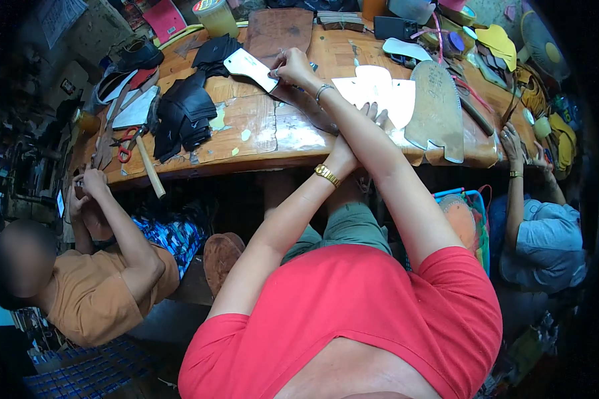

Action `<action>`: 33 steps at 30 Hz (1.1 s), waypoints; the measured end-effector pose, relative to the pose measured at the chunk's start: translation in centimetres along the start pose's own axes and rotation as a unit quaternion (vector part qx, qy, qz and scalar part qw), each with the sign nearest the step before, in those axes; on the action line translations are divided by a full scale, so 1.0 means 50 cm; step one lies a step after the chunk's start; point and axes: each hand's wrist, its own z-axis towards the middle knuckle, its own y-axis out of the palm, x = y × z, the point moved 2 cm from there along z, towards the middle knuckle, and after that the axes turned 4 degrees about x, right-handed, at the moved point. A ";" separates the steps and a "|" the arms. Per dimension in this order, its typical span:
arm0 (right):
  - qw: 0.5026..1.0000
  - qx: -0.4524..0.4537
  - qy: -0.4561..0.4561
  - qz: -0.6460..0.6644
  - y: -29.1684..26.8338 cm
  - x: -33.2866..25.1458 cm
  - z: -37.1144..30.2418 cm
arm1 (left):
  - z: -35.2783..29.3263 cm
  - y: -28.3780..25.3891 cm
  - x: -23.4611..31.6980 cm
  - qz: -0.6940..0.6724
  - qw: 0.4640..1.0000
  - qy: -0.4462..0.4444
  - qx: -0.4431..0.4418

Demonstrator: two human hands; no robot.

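My forearms cross, the right one above the left. My right hand (294, 67) has reached over to the left, its fingers pinched at the end of a narrow white template (248, 68). Below that hand, a long brown leather piece (306, 106) slants across the table, partly hidden by my right arm. My left hand (371, 113) rests on white paper pattern pieces (399, 100) with its fingers spread; my right forearm covers part of it. Touching the papers on the right is a large tan, shaped board (438, 113).
Folded black pieces (183, 113), red-handled scissors (126, 146) and a wooden-handled tool (150, 166) lie left on the wooden table (246, 149). A brown leather sheet (279, 33) lies at the back. Two people work at the left and right ends.
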 end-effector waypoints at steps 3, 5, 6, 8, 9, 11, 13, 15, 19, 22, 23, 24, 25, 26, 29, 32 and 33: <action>0.994 0.052 -0.061 -0.077 0.006 -0.001 -0.004 | 0.000 -0.001 0.002 0.010 1.000 0.003 -0.006; 0.992 0.057 -0.064 -0.097 0.006 -0.004 -0.010 | -0.003 0.003 -0.001 0.035 0.999 0.018 -0.001; 0.990 0.061 -0.066 -0.107 0.005 -0.007 -0.014 | -0.003 0.003 -0.001 0.042 0.999 0.022 -0.001; 0.987 0.073 -0.067 -0.129 0.003 -0.013 -0.020 | -0.003 0.004 0.000 0.050 0.998 0.025 -0.004; 0.985 0.078 -0.067 -0.139 0.003 -0.019 -0.025 | -0.003 0.002 0.001 0.052 0.998 0.023 -0.007; 0.980 0.076 -0.067 -0.169 0.002 -0.030 -0.036 | -0.002 -0.001 0.002 0.057 0.998 0.019 -0.012; 0.972 0.085 -0.066 -0.207 0.000 -0.035 -0.040 | -0.002 0.001 0.003 0.064 0.998 0.021 -0.014; 0.959 0.102 -0.065 -0.255 0.003 -0.039 -0.040 | -0.001 0.005 0.003 0.072 0.997 0.025 -0.012; 0.958 0.122 -0.054 -0.253 0.004 -0.041 -0.047 | -0.002 0.008 0.001 0.079 0.996 0.023 -0.014; 0.964 0.114 -0.051 -0.236 0.000 -0.036 -0.046 | 0.000 0.006 0.003 0.083 0.996 0.024 -0.014; 0.967 0.108 -0.049 -0.226 -0.001 -0.034 -0.045 | 0.000 0.005 0.003 0.084 0.996 0.027 -0.012; 0.970 0.100 -0.049 -0.215 0.001 -0.036 -0.044 | 0.000 0.003 0.003 0.086 0.996 0.026 -0.011; 0.973 0.097 -0.058 -0.199 0.003 -0.038 -0.044 | 0.000 0.001 0.002 0.088 0.996 0.024 -0.009; 0.976 0.095 -0.067 -0.183 0.007 -0.039 -0.044 | 0.000 -0.001 0.002 0.088 0.996 0.022 -0.009; 0.982 0.108 -0.082 -0.134 0.012 -0.026 -0.036 | 0.002 0.001 0.003 0.077 0.997 0.021 -0.006; 0.989 0.100 -0.087 -0.061 0.013 -0.017 -0.028 | 0.003 -0.003 0.006 0.077 0.997 0.021 -0.009; 0.991 0.092 -0.089 -0.033 0.012 -0.022 -0.029 | 0.003 -0.004 0.006 0.073 0.997 0.021 -0.008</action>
